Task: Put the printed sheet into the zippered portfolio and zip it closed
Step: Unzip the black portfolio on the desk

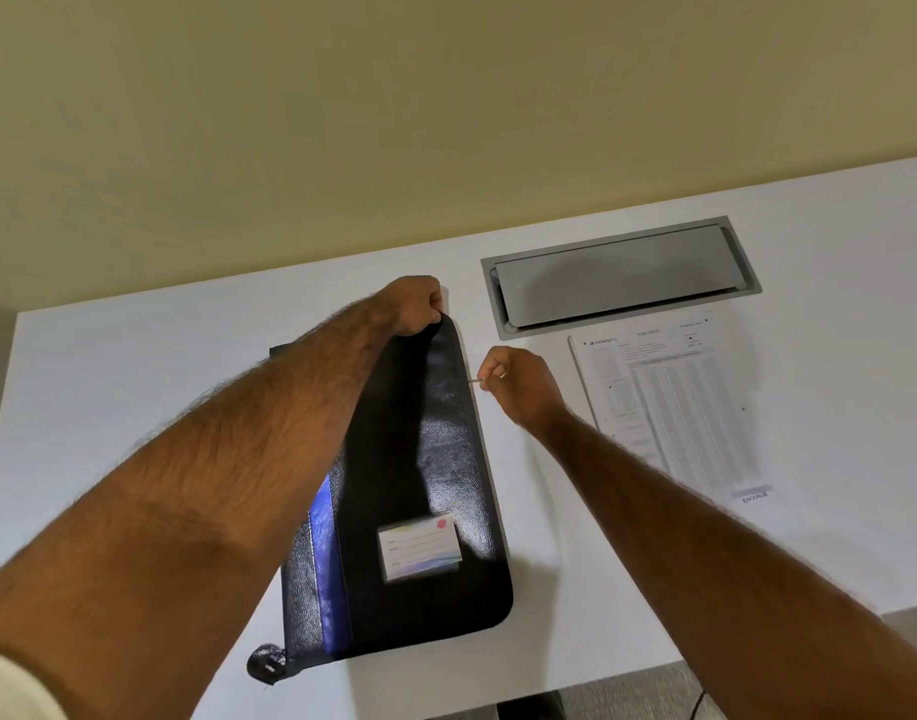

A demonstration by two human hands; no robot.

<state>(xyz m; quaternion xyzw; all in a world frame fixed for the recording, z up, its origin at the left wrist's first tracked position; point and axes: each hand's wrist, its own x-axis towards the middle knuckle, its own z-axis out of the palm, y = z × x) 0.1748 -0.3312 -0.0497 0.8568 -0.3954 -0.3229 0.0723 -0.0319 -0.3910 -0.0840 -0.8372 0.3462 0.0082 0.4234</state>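
Observation:
A black zippered portfolio with a blue stripe and a white name label lies lengthwise on the white desk. My left hand grips its far top corner. My right hand pinches the small metal zipper pull at the portfolio's right edge, near the far end. The printed sheet, covered in fine tables, lies flat on the desk to the right of the portfolio, apart from it.
A grey metal cable hatch is set into the desk behind the sheet. A beige wall rises behind the desk. A black loop strap sticks out at the portfolio's near left corner. The desk's front edge runs below right.

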